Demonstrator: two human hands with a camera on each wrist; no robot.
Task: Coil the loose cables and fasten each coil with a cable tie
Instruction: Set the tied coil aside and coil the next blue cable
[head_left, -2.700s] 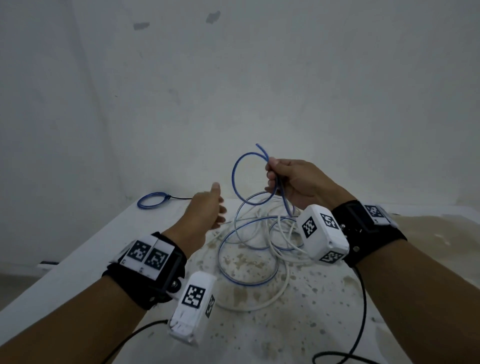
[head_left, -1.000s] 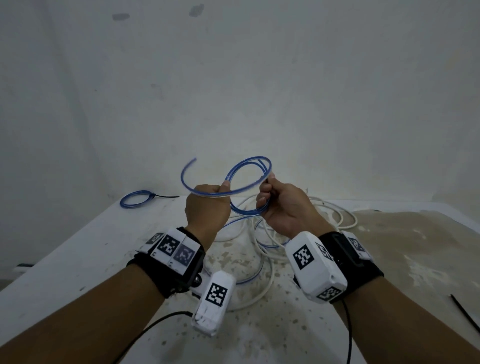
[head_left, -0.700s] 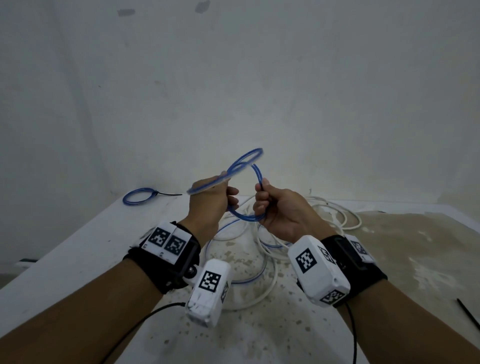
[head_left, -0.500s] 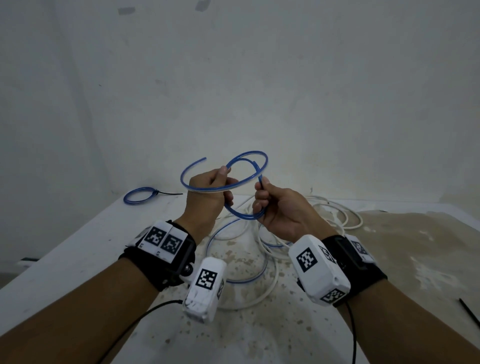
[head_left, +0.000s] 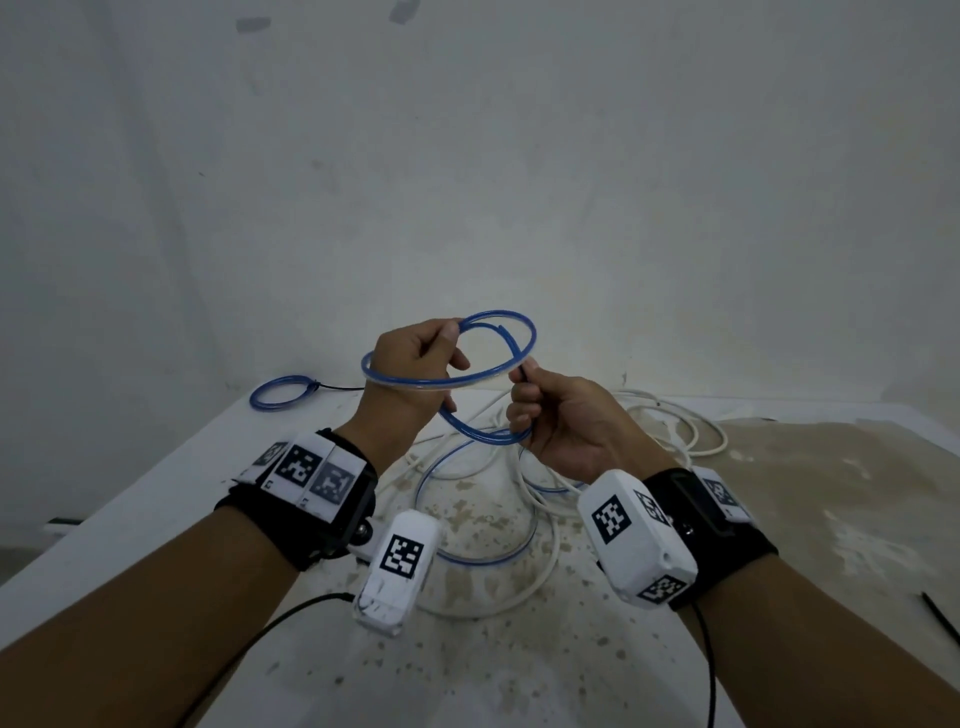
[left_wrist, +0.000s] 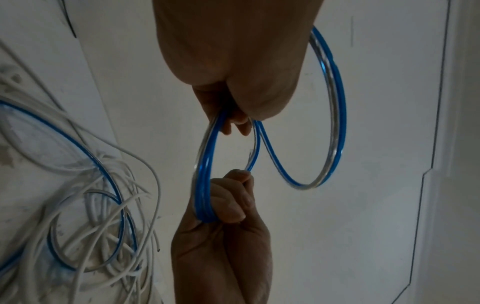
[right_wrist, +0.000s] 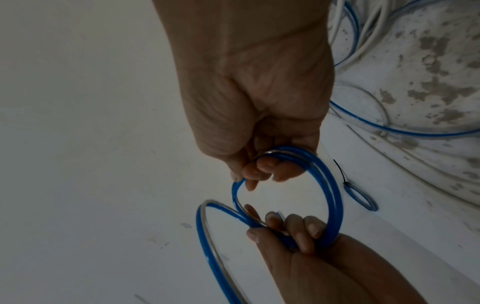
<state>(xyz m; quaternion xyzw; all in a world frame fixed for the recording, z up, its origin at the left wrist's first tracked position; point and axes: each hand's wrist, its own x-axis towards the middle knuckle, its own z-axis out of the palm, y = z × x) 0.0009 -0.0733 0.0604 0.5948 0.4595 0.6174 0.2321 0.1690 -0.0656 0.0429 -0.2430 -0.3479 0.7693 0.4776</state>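
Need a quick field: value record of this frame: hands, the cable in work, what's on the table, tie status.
left hand: grips the blue cable's loops, raised above the table
right hand: grips the same loops at their lower right
blue cable: partly coiled in the air, no tie on it yet
finished coil: small blue coil at the table's far left, black tie on it
loose pile: white and blue cables tangled on the stained table
spare tie: black strip, probably a tie, at the right edge
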